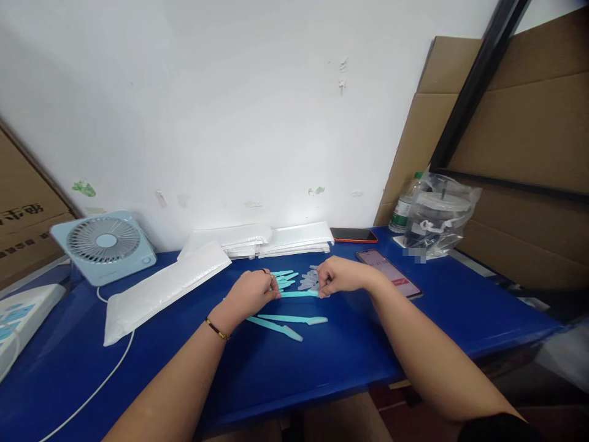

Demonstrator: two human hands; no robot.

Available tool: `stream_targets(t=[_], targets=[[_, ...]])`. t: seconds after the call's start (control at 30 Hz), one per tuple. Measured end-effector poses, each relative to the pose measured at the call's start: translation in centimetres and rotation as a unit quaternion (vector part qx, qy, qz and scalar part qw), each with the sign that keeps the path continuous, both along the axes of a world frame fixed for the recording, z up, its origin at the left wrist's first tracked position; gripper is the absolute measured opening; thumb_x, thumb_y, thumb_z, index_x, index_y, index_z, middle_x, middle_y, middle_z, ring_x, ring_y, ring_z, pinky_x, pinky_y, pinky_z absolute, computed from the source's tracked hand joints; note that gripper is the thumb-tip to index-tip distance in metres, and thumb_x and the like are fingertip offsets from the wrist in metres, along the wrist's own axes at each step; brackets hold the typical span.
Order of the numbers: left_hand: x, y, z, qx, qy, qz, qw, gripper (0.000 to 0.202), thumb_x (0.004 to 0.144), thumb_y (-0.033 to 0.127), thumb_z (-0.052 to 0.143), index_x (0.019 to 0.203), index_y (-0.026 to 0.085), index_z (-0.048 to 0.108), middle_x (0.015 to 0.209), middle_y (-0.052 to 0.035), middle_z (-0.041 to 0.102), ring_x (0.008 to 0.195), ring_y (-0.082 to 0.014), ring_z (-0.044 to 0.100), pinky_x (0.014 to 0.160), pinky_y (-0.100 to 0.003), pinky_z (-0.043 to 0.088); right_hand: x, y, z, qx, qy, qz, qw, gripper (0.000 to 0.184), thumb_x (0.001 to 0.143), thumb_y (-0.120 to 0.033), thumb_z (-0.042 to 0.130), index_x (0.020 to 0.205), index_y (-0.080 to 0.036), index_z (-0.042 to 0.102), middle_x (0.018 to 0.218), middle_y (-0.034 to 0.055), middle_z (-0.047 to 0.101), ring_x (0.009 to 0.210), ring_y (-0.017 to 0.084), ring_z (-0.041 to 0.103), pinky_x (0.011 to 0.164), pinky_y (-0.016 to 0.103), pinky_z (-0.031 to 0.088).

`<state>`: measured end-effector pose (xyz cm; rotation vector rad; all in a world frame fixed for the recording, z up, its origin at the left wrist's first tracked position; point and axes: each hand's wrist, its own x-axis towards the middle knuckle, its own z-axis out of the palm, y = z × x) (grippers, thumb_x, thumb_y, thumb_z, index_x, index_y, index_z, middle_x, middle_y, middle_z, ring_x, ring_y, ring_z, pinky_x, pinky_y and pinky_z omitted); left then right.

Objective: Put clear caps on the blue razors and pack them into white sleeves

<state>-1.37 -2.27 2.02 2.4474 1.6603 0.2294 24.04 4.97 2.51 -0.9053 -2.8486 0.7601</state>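
On the blue table, my left hand and my right hand grip the two ends of one slim turquoise razor-like stick. Behind it lies a small heap of more turquoise sticks and several clear plastic caps. Two capped turquoise sticks lie just in front of my hands. A thin bracelet circles my left wrist.
White padded bags lie at the left and a stack of them stands by the wall. A small blue fan with a white cable is at far left. Two phones and a bagged cup stand at right. Cardboard boxes flank both sides.
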Motion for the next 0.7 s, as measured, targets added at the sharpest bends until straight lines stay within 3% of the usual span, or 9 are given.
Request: stream_targets(t=[0.17, 0.3, 0.47, 0.6, 0.7], targets=[[-1.5, 0.3, 0.5, 0.021, -0.017, 0.056, 0.998, 0.025, 0.075, 0.042, 0.055, 0.084, 0.022, 0.066, 0.083, -0.0028, 0.062, 0.071, -0.0172, 0.056, 0.060, -0.025, 0.036, 0.2, 0.2, 0.6, 0.092, 0.034, -0.110, 0.989, 0.024, 0.067, -0.040, 0.067, 0.072, -0.018, 0.073, 0.075, 0.0043, 0.067, 0.067, 0.014, 0.056, 0.058, 0.022, 0.035], [-0.6, -0.6, 0.7, -0.025, -0.040, -0.019, 0.999, 0.035, 0.071, 0.052, 0.058, 0.089, 0.023, 0.066, 0.082, -0.0018, 0.059, 0.072, -0.0166, 0.055, 0.060, -0.024, 0.036, -0.5, -1.1, 1.1, 0.042, 0.014, -0.037, 0.998, 0.028, 0.064, -0.044, 0.069, 0.073, -0.018, 0.072, 0.075, 0.0027, 0.067, 0.066, 0.013, 0.056, 0.056, 0.021, 0.036], [1.3, -1.5, 0.2, -0.074, -0.017, -0.085, 0.994, 0.030, 0.066, 0.050, 0.064, 0.082, 0.025, 0.069, 0.076, 0.0002, 0.059, 0.067, -0.0142, 0.052, 0.054, -0.023, 0.031, -2.3, -2.6, 0.2, -0.044, -0.080, 0.048, 0.995, 0.031, 0.059, -0.045, 0.072, 0.072, -0.016, 0.070, 0.067, -0.0004, 0.064, 0.057, 0.010, 0.053, 0.050, 0.020, 0.034], [1.2, -1.1, 0.0, -0.069, 0.006, -0.077, 0.995, 0.019, 0.070, 0.041, 0.063, 0.075, 0.024, 0.068, 0.071, 0.0011, 0.060, 0.064, -0.0134, 0.051, 0.053, -0.024, 0.029, -2.7, -2.7, 0.0, -0.037, -0.085, 0.042, 0.995, 0.024, 0.064, -0.039, 0.069, 0.073, -0.016, 0.069, 0.066, -0.0009, 0.063, 0.055, 0.009, 0.051, 0.049, 0.020, 0.032], [0.2, -0.4, 0.4, -0.014, 0.028, -0.024, 0.999, 0.015, 0.072, 0.037, 0.061, 0.072, 0.023, 0.067, 0.073, -0.0001, 0.060, 0.065, -0.0138, 0.053, 0.056, -0.025, 0.031, -1.9, -2.0, 0.4, 0.019, -0.052, -0.018, 0.998, 0.020, 0.066, -0.036, 0.068, 0.070, -0.016, 0.068, 0.070, 0.0011, 0.065, 0.058, 0.011, 0.053, 0.050, 0.020, 0.032]])
